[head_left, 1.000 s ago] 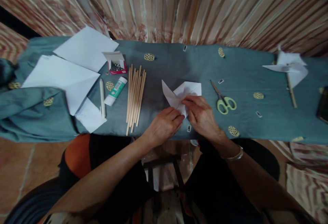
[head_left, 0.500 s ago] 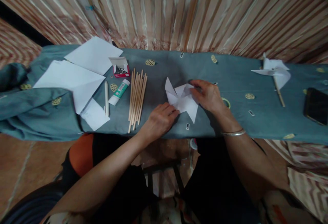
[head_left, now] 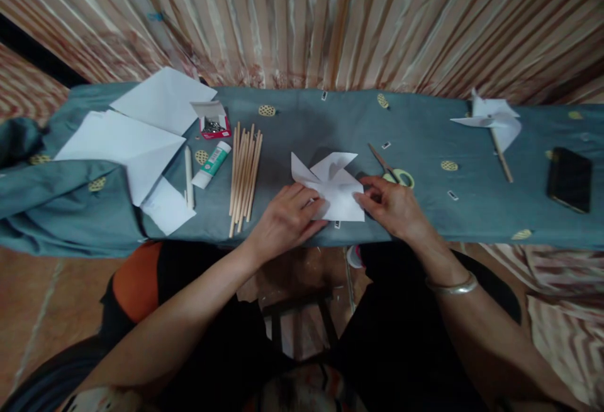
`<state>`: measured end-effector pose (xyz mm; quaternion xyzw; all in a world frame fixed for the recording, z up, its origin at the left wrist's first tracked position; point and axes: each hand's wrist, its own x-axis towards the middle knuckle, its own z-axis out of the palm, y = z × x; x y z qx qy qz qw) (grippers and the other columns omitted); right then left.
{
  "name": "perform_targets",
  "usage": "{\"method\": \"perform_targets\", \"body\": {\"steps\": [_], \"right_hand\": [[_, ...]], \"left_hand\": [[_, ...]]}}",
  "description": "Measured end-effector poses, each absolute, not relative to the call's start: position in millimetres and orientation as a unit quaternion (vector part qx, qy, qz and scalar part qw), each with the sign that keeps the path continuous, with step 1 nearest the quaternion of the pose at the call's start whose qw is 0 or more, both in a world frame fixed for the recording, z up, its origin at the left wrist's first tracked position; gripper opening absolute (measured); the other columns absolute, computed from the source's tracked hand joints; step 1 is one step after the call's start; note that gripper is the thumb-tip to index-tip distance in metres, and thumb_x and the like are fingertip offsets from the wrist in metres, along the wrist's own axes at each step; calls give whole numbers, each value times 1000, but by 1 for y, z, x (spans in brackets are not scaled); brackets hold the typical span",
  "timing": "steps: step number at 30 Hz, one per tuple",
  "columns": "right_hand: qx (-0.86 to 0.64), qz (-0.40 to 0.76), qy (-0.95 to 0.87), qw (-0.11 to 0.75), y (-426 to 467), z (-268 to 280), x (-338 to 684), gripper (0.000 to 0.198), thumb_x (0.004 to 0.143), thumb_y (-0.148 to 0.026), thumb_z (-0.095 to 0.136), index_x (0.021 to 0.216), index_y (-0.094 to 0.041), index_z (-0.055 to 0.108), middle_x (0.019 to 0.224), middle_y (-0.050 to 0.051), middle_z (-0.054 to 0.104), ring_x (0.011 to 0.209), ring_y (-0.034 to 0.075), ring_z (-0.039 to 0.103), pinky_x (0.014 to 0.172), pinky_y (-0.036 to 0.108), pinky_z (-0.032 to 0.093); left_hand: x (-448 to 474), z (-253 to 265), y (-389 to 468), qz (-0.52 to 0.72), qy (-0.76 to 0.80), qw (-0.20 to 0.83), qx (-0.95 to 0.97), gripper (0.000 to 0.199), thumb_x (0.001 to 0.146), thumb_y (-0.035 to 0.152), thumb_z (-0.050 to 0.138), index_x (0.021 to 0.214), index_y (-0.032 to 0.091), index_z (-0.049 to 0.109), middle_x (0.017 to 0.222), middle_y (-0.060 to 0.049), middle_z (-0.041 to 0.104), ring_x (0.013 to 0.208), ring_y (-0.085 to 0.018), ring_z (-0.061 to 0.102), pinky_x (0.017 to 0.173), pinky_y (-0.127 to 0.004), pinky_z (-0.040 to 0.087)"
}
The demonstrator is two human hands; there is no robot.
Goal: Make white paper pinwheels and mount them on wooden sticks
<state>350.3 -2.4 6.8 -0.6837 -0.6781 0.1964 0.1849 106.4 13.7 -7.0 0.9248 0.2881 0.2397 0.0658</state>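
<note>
A white paper pinwheel point(head_left: 336, 189) lies in front of me near the table's front edge, with some of its blades bent up. My left hand point(head_left: 290, 214) is closed on its near left side, thumb and fingers pinching the paper. At its right edge my right hand point(head_left: 389, 204) pinches the paper between thumb and forefinger. Just beyond the right hand lie scissors point(head_left: 392, 170) with pale green handles, partly covered by the fingers. Left of the pinwheel several wooden sticks point(head_left: 245, 173) lie in a bundle.
A glue stick point(head_left: 212, 163), a white pen-like stick point(head_left: 189, 178), an open red box of small metal pieces point(head_left: 214, 124) and white paper sheets point(head_left: 127, 141) lie at the left. Rightward are a pinwheel on a stick point(head_left: 495, 119) and a black phone point(head_left: 569, 179). A curtain point(head_left: 302, 28) hangs behind.
My right hand has moved down from the pinwheel's upper right blade to its lower right edge, uncovering the scissors. The left hand still grips the near left side. The view has shifted slightly.
</note>
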Motion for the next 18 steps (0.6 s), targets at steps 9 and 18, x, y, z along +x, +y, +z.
{"method": "perform_targets", "body": {"steps": [9,18], "right_hand": [[-674,137,-700,191,-10,19,356,28,87,-34,56,106,-19,69,86,8,76,77,25,71,71,36,53],[-587,264,-708,290,-12,16,360,20,83,-29,62,99,-25,73,100,4,73,90,22,68,83,38,54]], "left_hand": [[121,-17,7,212,272,58,937,17,95,23,48,97,14,62,91,-7,65,88,-20,59,78,-33,51],[120,-16,7,225,277,59,932,15,94,15,48,96,13,63,87,-6,67,84,-18,62,76,-30,52]]}}
